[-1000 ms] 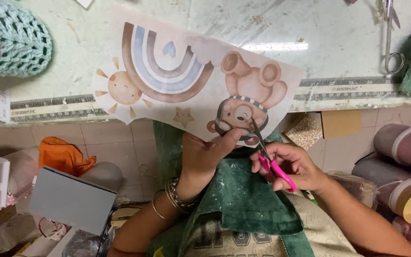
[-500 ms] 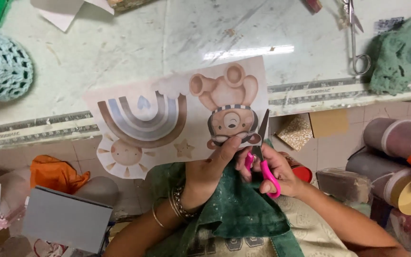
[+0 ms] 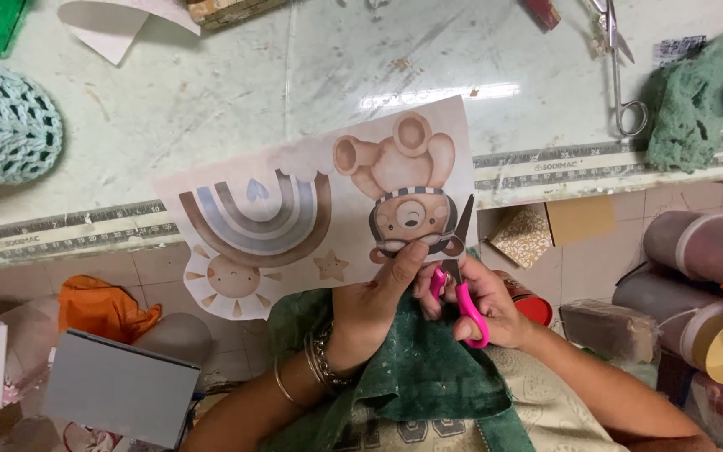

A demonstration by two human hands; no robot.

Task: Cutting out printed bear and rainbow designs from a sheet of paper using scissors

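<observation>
Left hand [image 3: 374, 305] pinching the bottom edge of a printed paper sheet [image 3: 320, 209], thumb up on the bear picture [image 3: 409, 219], fingers tucked behind, bangles [image 3: 315, 368] stacked on the wrist. Sheet held up in the air, just in front of the table edge [image 3: 546, 172], tilted a bit, with a rainbow [image 3: 254, 219], a little sun [image 3: 232, 280] and a star [image 3: 330, 266] printed on the left half. Right hand [image 3: 483, 305] curled through the pink handles of the scissors [image 3: 460, 268], blades pointing up and parted, right beside the bear at the sheet's lower right corner. Green cloth [image 3: 428, 377] draped over the lap underneath both hands. Up on the table: metal scissors [image 3: 617, 67] lying flat, a green crocheted piece [image 3: 692, 100] at the right, a pale blue crocheted thing [image 3: 2, 125] at the left. Rolls with beige ends [image 3: 705, 293] stacked low on the right, grey box [image 3: 119, 389] and orange fabric [image 3: 102, 310] down on the left.
</observation>
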